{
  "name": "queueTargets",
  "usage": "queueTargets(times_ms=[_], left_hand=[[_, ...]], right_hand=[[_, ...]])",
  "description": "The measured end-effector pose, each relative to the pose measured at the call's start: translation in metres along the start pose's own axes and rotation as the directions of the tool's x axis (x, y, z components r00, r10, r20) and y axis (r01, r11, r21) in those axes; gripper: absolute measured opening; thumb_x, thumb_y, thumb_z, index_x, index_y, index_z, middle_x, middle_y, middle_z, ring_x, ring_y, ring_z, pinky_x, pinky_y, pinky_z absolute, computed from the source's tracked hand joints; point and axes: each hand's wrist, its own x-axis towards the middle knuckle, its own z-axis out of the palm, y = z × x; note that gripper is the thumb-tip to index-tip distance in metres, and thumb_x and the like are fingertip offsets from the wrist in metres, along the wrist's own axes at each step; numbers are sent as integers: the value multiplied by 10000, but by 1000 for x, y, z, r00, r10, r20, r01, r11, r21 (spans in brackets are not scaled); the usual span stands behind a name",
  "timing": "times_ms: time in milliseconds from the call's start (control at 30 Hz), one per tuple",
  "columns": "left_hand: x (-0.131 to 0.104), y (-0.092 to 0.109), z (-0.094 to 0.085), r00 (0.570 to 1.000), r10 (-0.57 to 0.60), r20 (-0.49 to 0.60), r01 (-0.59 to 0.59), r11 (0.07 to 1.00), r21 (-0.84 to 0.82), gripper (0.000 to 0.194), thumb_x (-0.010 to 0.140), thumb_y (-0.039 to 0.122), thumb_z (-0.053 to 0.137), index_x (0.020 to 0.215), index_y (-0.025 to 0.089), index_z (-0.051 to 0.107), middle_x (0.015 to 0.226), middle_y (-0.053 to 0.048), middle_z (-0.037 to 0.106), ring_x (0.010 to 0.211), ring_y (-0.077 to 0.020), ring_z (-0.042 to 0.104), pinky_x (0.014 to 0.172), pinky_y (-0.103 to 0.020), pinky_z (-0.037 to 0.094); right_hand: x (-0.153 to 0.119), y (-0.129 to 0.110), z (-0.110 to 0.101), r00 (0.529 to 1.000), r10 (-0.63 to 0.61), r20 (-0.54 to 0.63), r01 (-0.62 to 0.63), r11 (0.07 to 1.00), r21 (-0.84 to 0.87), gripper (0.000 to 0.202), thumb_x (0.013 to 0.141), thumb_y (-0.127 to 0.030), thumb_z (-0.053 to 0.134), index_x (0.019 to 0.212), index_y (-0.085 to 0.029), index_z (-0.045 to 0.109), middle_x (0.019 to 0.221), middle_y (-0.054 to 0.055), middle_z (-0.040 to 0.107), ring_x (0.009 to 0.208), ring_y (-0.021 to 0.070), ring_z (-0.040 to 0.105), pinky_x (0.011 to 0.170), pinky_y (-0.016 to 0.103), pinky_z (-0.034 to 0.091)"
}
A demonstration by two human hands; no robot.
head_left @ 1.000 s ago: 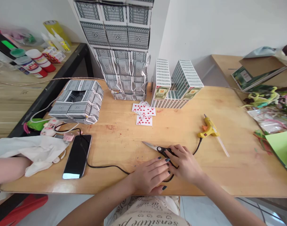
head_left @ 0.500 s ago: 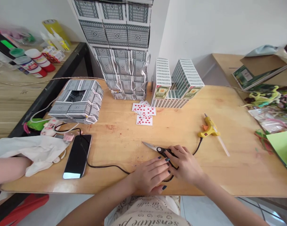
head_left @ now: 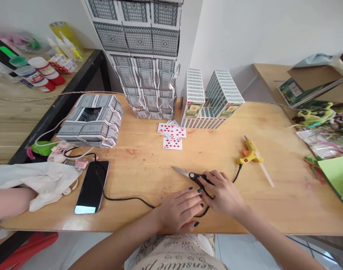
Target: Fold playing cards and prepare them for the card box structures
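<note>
My right hand (head_left: 224, 192) is curled over the black handles of a pair of scissors (head_left: 182, 171), whose closed blades point left along the tabletop. My left hand (head_left: 181, 210) lies flat beside it, fingers outstretched and holding nothing, near the scissors' lower handle loop. A black cable (head_left: 129, 198) runs under or behind my left hand. Beyond the blades, several diamond playing cards (head_left: 173, 143) lie face up in an overlapping pile. To the right rests a yellow glue gun (head_left: 251, 152) with a clear glue stick in its back.
A tall card-built tower (head_left: 149, 75) stands at the back, with stacked card boxes (head_left: 212, 101) beside it. At left are a square card structure (head_left: 89, 122), a phone (head_left: 92, 187), a white cloth (head_left: 44, 180) and another person's arm (head_left: 11, 204). Craft supplies (head_left: 323, 123) crowd the right edge.
My right hand and the scissors have shifted slightly, the blade tip moving a little right and up. My left hand stays in place.
</note>
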Motion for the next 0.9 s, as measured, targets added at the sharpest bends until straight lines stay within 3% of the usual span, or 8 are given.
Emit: queueTargets(times_ms=[100, 233, 433, 633, 767, 900], left_hand=[[-1, -1, 2, 1000, -1, -13, 0, 1000, -12, 369, 879, 342, 395, 1145, 94, 459, 1184, -137, 577, 1279, -246, 377, 1047, -412, 361], [-3, -1, 3, 1000, -26, -13, 25, 998, -54, 392, 866, 327, 401, 1190, 109, 433, 1199, -136, 562, 1274, -248, 382, 1034, -430, 374], [21, -21, -7, 951, -301, -69, 287, 944, -159, 373, 838, 231, 408, 1189, 109, 438, 1231, -160, 504, 1273, -263, 370, 1045, -472, 355], [67, -62, 8, 928, -355, 116, 364, 929, -67, 346, 906, 298, 366, 1191, 137, 480, 1271, -128, 501, 1259, -235, 399, 1051, -422, 364], [72, -73, 22, 919, -357, 168, 363, 932, -8, 406, 915, 391, 362, 1182, 129, 522, 1322, -117, 484, 1282, -236, 378, 1086, -429, 306], [70, -74, 24, 916, -356, 185, 362, 932, -1, 448, 918, 432, 344, 1154, 123, 565, 1304, -106, 513, 1295, -223, 363, 1094, -409, 289]], right_hand=[[0, 1, 0, 999, -44, 28, 43, 998, 38, 310, 769, -244, 546, 1049, -157, 649, 1008, 126, 622, 930, 247, 507, 763, 378, 439], [0, -2, 0, 1000, -10, 29, 9, 999, 51, 308, 779, -231, 536, 1059, -164, 645, 996, 123, 624, 920, 243, 510, 766, 380, 439], [-2, -9, 0, 999, -6, 47, 2, 995, 97, 307, 797, -234, 528, 1076, -176, 642, 1002, 121, 621, 935, 241, 511, 773, 379, 448], [-6, -4, 8, 1000, -7, 25, 5, 997, 71, 355, 779, -224, 547, 1123, -194, 631, 1082, 116, 611, 995, 256, 494, 816, 405, 442], [-9, -3, 13, 1000, 1, 3, -1, 999, 53, 342, 777, -232, 550, 1104, -189, 642, 1113, 122, 604, 1009, 254, 495, 818, 396, 445], [-11, -5, 17, 999, 13, -30, -12, 999, 32, 320, 779, -233, 547, 1075, -175, 654, 1077, 136, 612, 997, 262, 499, 805, 403, 446]])
